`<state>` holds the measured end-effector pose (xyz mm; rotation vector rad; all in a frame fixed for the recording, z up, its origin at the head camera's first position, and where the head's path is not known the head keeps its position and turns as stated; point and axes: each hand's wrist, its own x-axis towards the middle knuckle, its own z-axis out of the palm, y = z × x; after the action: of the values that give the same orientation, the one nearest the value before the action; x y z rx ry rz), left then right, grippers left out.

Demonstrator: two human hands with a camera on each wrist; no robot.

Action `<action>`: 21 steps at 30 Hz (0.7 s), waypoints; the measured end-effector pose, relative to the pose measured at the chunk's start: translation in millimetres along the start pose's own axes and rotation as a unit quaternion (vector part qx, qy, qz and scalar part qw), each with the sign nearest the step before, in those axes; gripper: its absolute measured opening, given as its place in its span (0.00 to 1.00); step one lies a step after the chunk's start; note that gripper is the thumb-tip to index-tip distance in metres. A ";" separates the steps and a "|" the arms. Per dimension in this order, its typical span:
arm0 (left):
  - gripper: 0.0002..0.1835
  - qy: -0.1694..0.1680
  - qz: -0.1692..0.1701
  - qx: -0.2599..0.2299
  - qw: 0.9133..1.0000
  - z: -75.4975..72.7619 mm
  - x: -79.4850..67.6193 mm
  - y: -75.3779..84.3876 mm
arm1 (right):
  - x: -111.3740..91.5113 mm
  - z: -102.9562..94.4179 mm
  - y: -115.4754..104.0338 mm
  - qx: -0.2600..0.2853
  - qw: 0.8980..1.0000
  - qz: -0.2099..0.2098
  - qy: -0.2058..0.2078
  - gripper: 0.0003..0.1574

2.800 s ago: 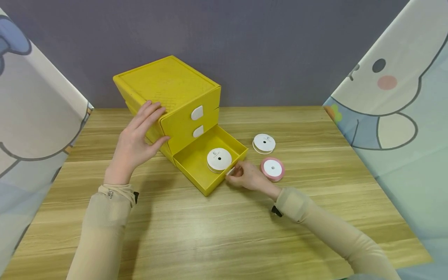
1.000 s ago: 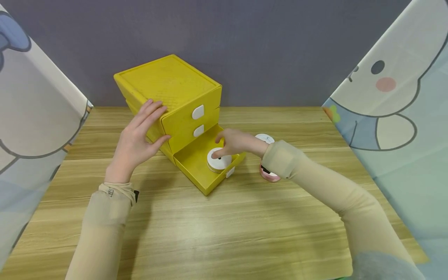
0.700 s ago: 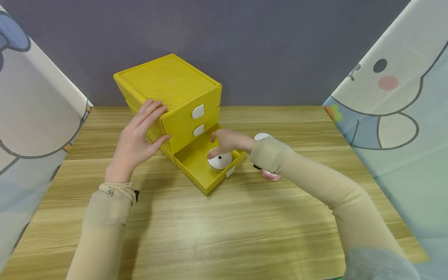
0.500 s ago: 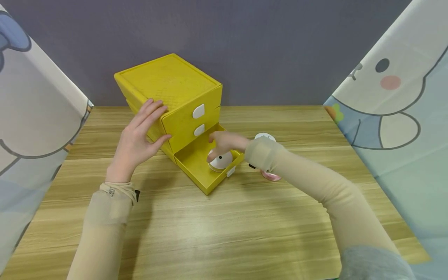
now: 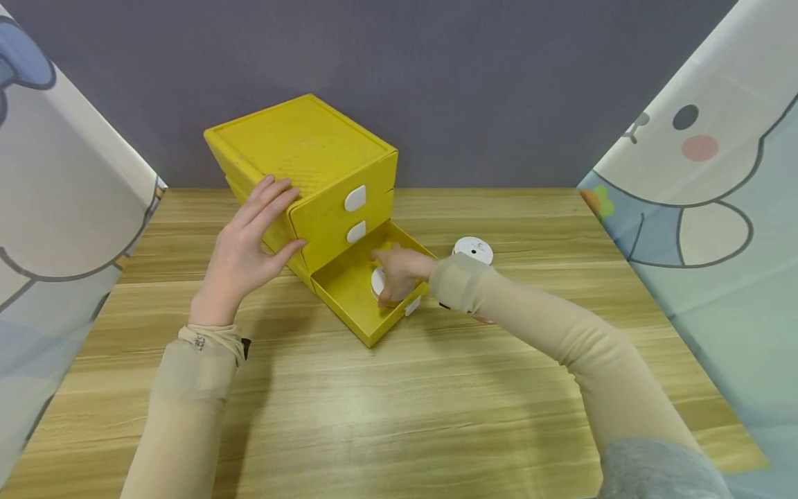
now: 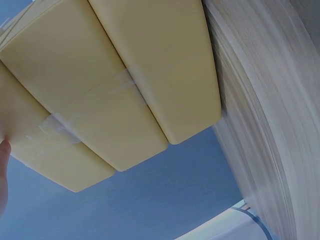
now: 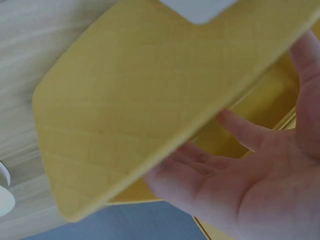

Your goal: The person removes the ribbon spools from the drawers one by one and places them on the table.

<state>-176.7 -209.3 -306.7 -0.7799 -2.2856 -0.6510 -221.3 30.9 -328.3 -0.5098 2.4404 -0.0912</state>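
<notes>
A yellow drawer cabinet (image 5: 305, 149) with white tabs has its bottom drawer (image 5: 341, 305) pulled out. My left hand (image 5: 240, 253) rests on the cabinet's near left corner, fingers on its top and side, thumb at the front. Inside the drawer lies a white ribbon spool (image 5: 377, 283), mostly covered by my right hand (image 5: 399, 272). That hand reaches down over it, the thumb at its near edge and the fingers spread on the far side. In the right wrist view the drawer's front panel (image 7: 125, 100) hides the spool and the fingertips.
Right of the drawer, a second white spool (image 5: 474, 249) sits on the wooden table (image 5: 349, 430). A pink spool (image 5: 485, 319) is almost covered by the right sleeve. A grey wall (image 5: 486, 90) stands behind, with cartoon-printed cloth (image 5: 698, 229) at both sides.
My right hand has left the drawer's front tab and moved over the spool inside. Its thumb has since come down toward the spool's near edge. The left hand stays put.
</notes>
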 end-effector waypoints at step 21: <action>0.40 0.018 -0.005 -0.010 1.000 1.8 0.1 2.7 | -0.1 10.6 6.5 0.004 0.999 -0.005 0.037 0.56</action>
<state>-175.7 -206.3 -307.3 -0.7617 -2.2547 -0.6874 -217.1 37.5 -337.9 -0.5247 2.5088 -0.1255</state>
